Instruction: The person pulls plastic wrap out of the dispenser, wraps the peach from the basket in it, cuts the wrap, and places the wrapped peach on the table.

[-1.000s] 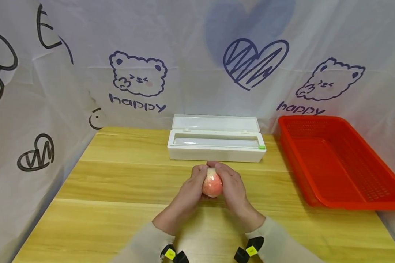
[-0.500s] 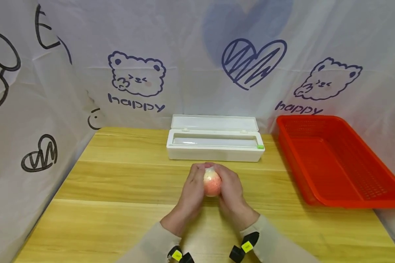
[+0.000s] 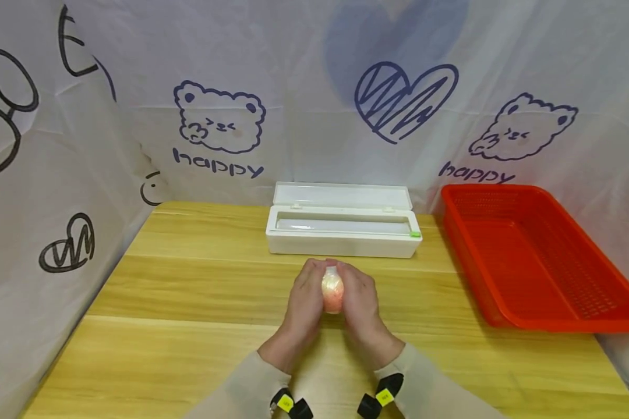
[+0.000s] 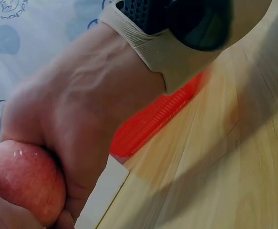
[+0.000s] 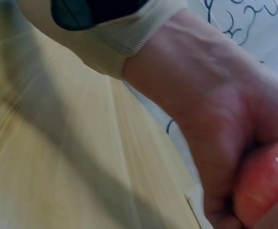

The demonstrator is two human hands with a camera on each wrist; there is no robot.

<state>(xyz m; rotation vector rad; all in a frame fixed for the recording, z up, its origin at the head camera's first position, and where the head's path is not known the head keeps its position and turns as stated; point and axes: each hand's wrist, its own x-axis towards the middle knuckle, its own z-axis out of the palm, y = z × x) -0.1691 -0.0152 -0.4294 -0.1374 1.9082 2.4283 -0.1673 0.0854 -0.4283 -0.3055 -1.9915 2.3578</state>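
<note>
Between both hands, above the table, sits a round pink-and-cream fruit (image 3: pixel 332 294) that looks like an apple, with shiny clear film over its skin. My left hand (image 3: pixel 305 299) grips its left side, and the right hand (image 3: pixel 360 302) grips it from the right, thumbs near the top. In the left wrist view, the apple (image 4: pixel 26 183) shows its glossy red skin beside the palm. The right wrist view shows only part of the apple (image 5: pixel 262 183) below the hand. Most fingertips are hidden behind the fruit.
A long white box (image 3: pixel 343 245), its lid raised and a clear window in its top, stands just beyond the hands; it looks like a cling film dispenser. To the right is a red plastic basket (image 3: pixel 524 256). Printed white cloth (image 3: pixel 314 139) hangs behind the wooden table (image 3: pixel 188 291).
Both hands stay around the apple and have drawn slightly closer together. The fruit has turned a little, showing more of its cream part. Box and basket have not moved.
</note>
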